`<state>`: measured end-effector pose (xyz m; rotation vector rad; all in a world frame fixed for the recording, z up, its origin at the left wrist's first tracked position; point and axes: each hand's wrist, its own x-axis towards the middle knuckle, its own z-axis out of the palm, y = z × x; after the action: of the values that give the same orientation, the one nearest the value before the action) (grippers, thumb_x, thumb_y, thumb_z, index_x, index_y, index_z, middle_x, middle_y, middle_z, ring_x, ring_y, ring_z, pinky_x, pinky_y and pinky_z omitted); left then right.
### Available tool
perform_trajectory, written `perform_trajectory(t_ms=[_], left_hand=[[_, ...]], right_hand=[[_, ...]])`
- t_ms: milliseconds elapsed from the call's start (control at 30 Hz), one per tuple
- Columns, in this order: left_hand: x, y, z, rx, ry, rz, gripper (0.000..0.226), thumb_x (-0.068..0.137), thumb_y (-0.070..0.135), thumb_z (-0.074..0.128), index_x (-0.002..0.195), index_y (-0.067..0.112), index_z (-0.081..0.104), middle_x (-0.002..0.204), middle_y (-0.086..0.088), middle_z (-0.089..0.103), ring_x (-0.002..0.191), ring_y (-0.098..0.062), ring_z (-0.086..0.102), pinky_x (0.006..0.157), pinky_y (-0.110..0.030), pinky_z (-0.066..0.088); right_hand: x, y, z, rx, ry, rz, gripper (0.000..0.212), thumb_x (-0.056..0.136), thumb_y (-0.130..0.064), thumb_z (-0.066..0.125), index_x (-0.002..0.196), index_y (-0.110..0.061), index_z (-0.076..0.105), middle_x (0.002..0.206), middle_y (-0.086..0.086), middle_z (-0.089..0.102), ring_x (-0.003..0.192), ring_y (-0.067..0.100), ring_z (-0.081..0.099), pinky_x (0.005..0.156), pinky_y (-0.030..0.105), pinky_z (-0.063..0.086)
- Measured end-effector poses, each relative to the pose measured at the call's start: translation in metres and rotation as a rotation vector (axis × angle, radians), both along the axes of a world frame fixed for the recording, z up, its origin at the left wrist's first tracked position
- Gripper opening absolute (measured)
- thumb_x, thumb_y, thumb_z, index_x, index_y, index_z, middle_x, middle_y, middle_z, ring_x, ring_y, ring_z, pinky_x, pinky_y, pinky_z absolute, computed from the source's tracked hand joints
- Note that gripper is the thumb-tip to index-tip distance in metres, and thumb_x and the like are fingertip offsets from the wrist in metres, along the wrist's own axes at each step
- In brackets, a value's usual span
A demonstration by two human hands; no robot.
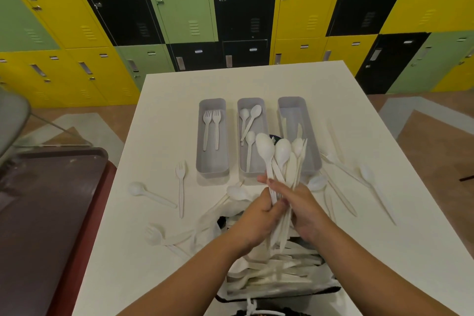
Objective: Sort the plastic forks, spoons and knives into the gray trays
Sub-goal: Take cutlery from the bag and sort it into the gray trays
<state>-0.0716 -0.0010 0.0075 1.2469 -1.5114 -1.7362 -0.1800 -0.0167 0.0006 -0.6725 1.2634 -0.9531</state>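
Three gray trays stand side by side on the white table. The left tray (205,164) holds two forks, the middle tray (259,120) holds three spoons, and the right tray (311,156) holds knives. Both hands hold one bundle of white cutlery (280,156) upright in front of the trays. My left hand (261,213) grips the handles from the left. My right hand (305,208) grips them from the right. Spoon bowls top the bundle and hide part of the middle and right trays.
Loose cutlery lies around: a fork (180,187) and spoon (148,194) at left, knives and spoons (359,179) at right. A bag full of white cutlery (279,272) sits at the near edge. A dark chair (46,213) stands left of the table (159,136).
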Motion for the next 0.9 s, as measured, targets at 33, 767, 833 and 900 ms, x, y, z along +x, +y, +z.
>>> perform_trajectory(t_ms=[33,767,833,900], left_hand=[[0.002,-0.002,0.000,0.019,0.009,0.002,0.041,0.100,0.027,0.036,0.141,0.028,0.031,0.134,0.013,0.048,0.127,-0.004,0.046,0.107,-0.025,0.039],[0.003,-0.117,-0.002,-0.073,-0.128,0.425,0.012,0.090,0.014,0.057,0.079,0.013,0.053,0.078,-0.001,0.057,0.053,-0.010,0.053,0.045,-0.010,0.044],[0.001,-0.124,-0.005,-0.077,-0.133,0.431,0.012,0.090,0.014,0.058,0.079,0.012,0.053,0.076,-0.001,0.057,0.055,-0.011,0.055,0.046,-0.012,0.048],[-0.002,-0.131,-0.010,-0.072,-0.136,0.452,0.013,0.090,0.014,0.057,0.078,0.012,0.053,0.074,-0.004,0.059,0.057,-0.015,0.057,0.051,-0.017,0.053]], right_hand=[[0.001,-0.001,0.000,0.000,0.000,0.033,0.018,0.087,-0.022,0.061,0.100,-0.019,0.074,0.087,0.004,0.073,0.100,0.016,0.066,0.081,0.025,0.051],[0.007,-0.070,0.006,0.081,-0.123,-0.114,0.023,0.092,-0.019,0.057,0.110,-0.007,0.065,0.092,0.009,0.074,0.078,0.014,0.073,0.058,0.020,0.054],[0.004,-0.076,0.003,0.084,-0.161,-0.111,0.022,0.093,-0.023,0.055,0.110,-0.012,0.065,0.094,0.007,0.075,0.083,0.014,0.073,0.066,0.025,0.055],[0.002,-0.081,0.000,0.104,-0.152,-0.116,0.020,0.094,-0.025,0.053,0.105,-0.014,0.066,0.091,0.005,0.076,0.084,0.015,0.073,0.072,0.031,0.055]])
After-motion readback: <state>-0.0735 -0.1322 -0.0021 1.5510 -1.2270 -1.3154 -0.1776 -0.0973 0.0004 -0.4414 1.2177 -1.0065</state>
